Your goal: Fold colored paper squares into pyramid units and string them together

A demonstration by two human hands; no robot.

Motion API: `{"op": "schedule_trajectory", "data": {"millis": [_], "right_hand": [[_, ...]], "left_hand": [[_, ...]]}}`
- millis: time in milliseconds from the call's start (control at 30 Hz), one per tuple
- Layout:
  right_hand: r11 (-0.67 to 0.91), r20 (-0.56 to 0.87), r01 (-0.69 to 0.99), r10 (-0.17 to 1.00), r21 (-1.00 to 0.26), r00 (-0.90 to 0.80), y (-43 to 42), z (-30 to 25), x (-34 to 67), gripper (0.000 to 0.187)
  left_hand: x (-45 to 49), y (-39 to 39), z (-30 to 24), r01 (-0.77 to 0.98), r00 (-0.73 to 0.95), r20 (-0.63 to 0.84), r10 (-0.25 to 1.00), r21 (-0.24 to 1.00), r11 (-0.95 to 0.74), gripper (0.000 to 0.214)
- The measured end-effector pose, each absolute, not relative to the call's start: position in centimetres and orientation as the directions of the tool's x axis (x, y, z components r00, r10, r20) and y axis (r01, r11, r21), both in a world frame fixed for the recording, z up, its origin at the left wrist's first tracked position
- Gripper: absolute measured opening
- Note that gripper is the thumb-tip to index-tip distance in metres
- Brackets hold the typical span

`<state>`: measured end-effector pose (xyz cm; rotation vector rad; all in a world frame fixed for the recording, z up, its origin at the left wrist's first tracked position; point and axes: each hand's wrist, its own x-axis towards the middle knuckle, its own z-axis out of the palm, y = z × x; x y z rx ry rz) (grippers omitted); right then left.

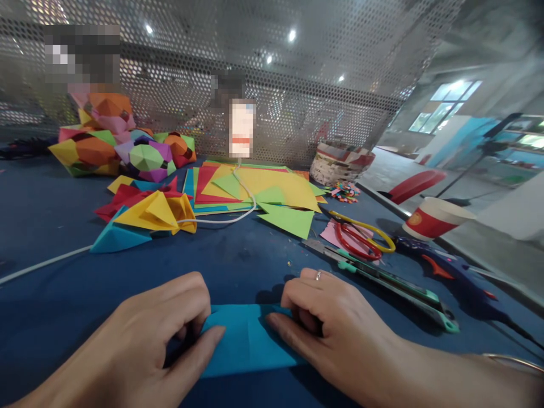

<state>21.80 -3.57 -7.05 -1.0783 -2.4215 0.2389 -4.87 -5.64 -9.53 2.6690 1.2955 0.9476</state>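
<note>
A folded piece of blue paper [246,340] lies on the dark blue table at the bottom centre, with a faint crease down its middle. My left hand [170,328] pinches its left end, thumb on top and fingers curled at the far edge. At the right end my right hand [327,323], with a ring on one finger, grips the paper the same way. Folded paper pieces in yellow [155,209], red and blue sit beyond my left hand. Just past my right hand lies a green utility knife [382,283].
Coloured paper sheets [272,187] are stacked at the back, near a white cable [221,221]. Paper balls [147,156] stand back left. To the right are scissors [361,238], a glue gun [450,272], a paper cup [437,218] and a woven basket [340,164]. Perforated metal mesh [289,124] rises behind.
</note>
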Motion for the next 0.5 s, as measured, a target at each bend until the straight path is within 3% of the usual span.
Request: {"op": "schedule_trajectory", "data": {"millis": [500], "right_hand": [[0.675, 0.353, 0.650, 0.737, -0.350, -0.576, -3.48, -7.15, 21.65, 0.031]], "left_hand": [[-5.00, -5.80, -9.81, 0.717, 0.450, 0.540, 0.711, 0.257, -0.648, 0.032]]}}
